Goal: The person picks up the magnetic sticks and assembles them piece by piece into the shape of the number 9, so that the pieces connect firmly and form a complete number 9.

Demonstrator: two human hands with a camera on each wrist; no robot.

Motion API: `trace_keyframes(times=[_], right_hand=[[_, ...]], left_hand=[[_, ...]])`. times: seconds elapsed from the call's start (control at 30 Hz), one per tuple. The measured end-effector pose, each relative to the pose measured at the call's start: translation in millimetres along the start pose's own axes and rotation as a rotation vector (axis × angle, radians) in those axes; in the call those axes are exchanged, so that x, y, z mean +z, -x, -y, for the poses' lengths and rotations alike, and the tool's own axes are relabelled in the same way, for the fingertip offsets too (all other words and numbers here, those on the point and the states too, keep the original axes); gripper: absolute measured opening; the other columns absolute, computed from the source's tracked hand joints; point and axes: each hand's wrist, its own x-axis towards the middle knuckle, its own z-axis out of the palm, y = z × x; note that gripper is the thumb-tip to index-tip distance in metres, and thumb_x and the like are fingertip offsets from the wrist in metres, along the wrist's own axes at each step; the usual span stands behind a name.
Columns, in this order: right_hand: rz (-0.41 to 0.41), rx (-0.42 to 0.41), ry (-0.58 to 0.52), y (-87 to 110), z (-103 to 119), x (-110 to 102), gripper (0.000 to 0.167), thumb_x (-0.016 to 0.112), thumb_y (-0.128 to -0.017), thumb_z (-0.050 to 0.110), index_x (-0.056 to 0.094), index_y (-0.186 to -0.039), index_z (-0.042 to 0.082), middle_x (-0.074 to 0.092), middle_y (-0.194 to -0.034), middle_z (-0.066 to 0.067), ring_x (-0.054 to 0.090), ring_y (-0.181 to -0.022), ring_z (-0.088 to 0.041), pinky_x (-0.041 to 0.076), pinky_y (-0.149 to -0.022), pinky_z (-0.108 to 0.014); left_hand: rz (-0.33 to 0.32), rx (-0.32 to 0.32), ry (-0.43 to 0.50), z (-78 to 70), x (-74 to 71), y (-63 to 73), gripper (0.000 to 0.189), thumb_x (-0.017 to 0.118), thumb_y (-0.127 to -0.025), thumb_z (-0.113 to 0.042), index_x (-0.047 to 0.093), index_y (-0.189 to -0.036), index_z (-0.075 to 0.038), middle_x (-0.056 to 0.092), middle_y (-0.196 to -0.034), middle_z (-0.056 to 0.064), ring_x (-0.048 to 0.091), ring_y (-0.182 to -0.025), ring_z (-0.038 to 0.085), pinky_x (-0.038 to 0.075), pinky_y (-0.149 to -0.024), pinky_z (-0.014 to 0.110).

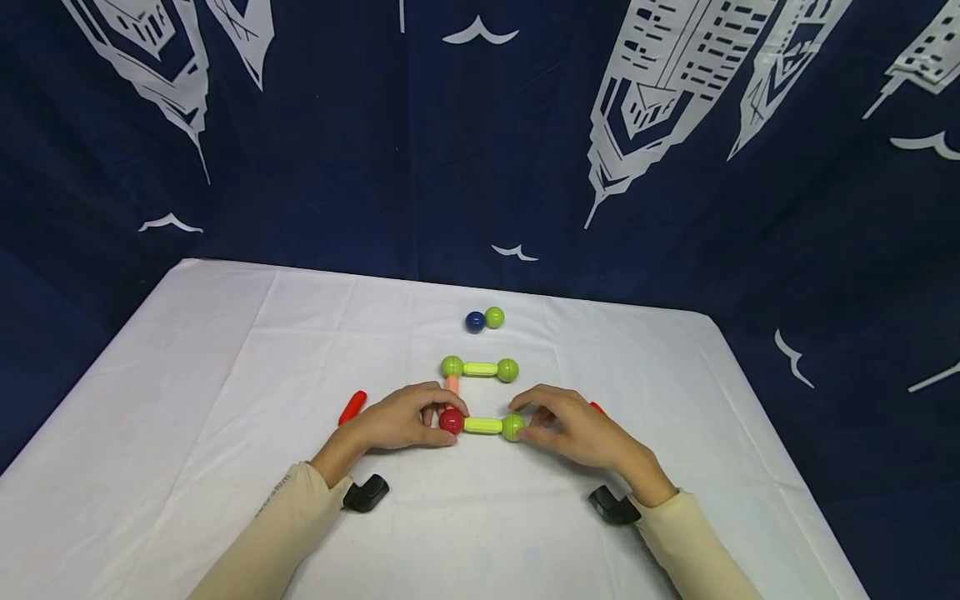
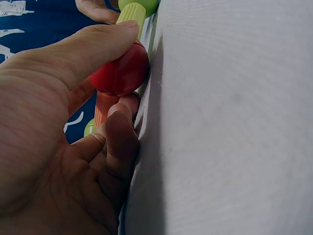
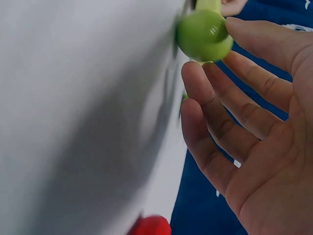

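My left hand [image 1: 405,417] holds a red ball [image 1: 451,421], its thumb across one side and fingertips close at the other in the left wrist view. A yellow-green ribbed rod [image 1: 482,426] runs from this ball to a green ball [image 1: 513,427]. At that green ball is my right hand [image 1: 573,425], thumb tip and index finger at its edge, the other fingers loosely extended. An orange-pink rod [image 1: 452,384] leads from the red ball to another green ball [image 1: 452,367]. From there a second yellow-green rod [image 1: 480,369] reaches a further green ball [image 1: 507,370].
A dark blue ball [image 1: 476,322] and a loose green ball [image 1: 494,317] sit side by side farther back. One red rod [image 1: 352,407] lies left of the left hand; a red piece [image 1: 597,407] shows partly behind the right. A white cloth [image 1: 225,375] covers the table.
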Motion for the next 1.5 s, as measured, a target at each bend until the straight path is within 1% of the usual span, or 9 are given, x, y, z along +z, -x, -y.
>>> trace_keyframes(times=[0.23,0.37,0.47,0.73,0.87,1.03,1.17,1.3,1.5], right_hand=[[-0.046,0.007,0.019,6.9,-6.2,-14.9,0.033,0.072,-0.093,0.018,0.065,-0.124,0.009,0.069,-0.118,-0.004,0.064,-0.089,-0.009,0.055,-0.082,-0.032],[-0.087,0.03,0.013,17.5,-13.4,-20.8,0.031,0.073,-0.093,0.02,0.066,-0.122,0.01,0.07,-0.114,-0.004,0.064,-0.086,-0.01,0.055,-0.078,-0.032],[-0.118,0.044,0.024,26.9,-21.9,-24.2,0.031,0.073,-0.093,0.02,0.066,-0.121,0.009,0.07,-0.113,-0.005,0.064,-0.087,-0.011,0.056,-0.079,-0.033],[-0.183,0.06,0.082,45.0,-47.3,-41.2,0.029,0.072,-0.091,0.006,0.067,-0.12,0.008,0.068,-0.113,-0.007,0.063,-0.096,-0.022,0.056,-0.082,-0.035],[-0.171,0.085,0.074,53.4,-57.8,-48.4,0.029,0.068,-0.093,0.003,0.066,-0.121,0.006,0.067,-0.117,-0.009,0.063,-0.097,-0.022,0.055,-0.081,-0.032],[-0.112,0.15,0.017,60.7,-66.4,-51.6,0.03,0.068,-0.094,0.006,0.066,-0.124,0.008,0.067,-0.119,-0.008,0.061,-0.094,-0.016,0.053,-0.08,-0.027],[-0.08,0.169,0.008,62.4,-69.7,-52.3,0.031,0.068,-0.094,0.007,0.066,-0.124,0.009,0.068,-0.118,-0.007,0.059,-0.092,-0.014,0.051,-0.08,-0.026],[-0.075,0.192,0.03,61.7,-71.0,-51.3,0.031,0.066,-0.093,0.004,0.066,-0.124,0.009,0.068,-0.113,-0.007,0.06,-0.091,-0.015,0.051,-0.079,-0.025],[-0.114,0.221,0.068,53.1,-72.2,-44.6,0.033,0.065,-0.09,0.0,0.065,-0.123,0.007,0.067,-0.102,-0.006,0.057,-0.075,-0.01,0.049,-0.069,-0.023]], left_hand=[[-0.004,-0.009,0.017,-0.3,0.4,0.5,0.034,0.081,-0.084,-0.027,0.069,-0.116,-0.025,0.059,-0.099,-0.001,0.053,-0.082,0.015,0.044,-0.068,0.025],[0.0,-0.007,0.02,0.5,1.2,0.2,0.034,0.081,-0.084,-0.028,0.069,-0.116,-0.024,0.059,-0.098,-0.001,0.053,-0.082,0.015,0.044,-0.068,0.025],[-0.001,-0.01,0.021,0.3,1.0,0.5,0.035,0.082,-0.084,-0.027,0.069,-0.117,-0.024,0.059,-0.099,-0.001,0.053,-0.083,0.015,0.045,-0.069,0.025],[-0.004,-0.017,0.019,1.3,-0.8,0.9,0.035,0.081,-0.084,-0.028,0.069,-0.117,-0.025,0.06,-0.102,-0.001,0.053,-0.084,0.015,0.045,-0.07,0.025],[-0.004,-0.016,0.013,2.0,-0.9,0.8,0.035,0.081,-0.084,-0.028,0.069,-0.117,-0.026,0.06,-0.102,-0.001,0.053,-0.084,0.014,0.045,-0.07,0.025],[-0.003,-0.02,0.014,2.2,-0.3,0.4,0.035,0.081,-0.084,-0.028,0.069,-0.117,-0.026,0.06,-0.102,-0.001,0.053,-0.083,0.014,0.045,-0.07,0.025],[0.001,-0.023,0.021,1.9,-0.1,-0.7,0.035,0.081,-0.085,-0.028,0.069,-0.118,-0.027,0.06,-0.102,-0.001,0.054,-0.084,0.014,0.045,-0.07,0.025],[0.004,-0.023,0.021,1.4,-0.3,-1.3,0.035,0.081,-0.085,-0.028,0.069,-0.118,-0.026,0.06,-0.102,-0.001,0.053,-0.084,0.014,0.045,-0.07,0.025],[0.004,-0.037,0.008,1.2,-1.2,-0.8,0.035,0.081,-0.085,-0.028,0.069,-0.117,-0.028,0.06,-0.103,-0.003,0.053,-0.086,0.014,0.045,-0.071,0.026]])
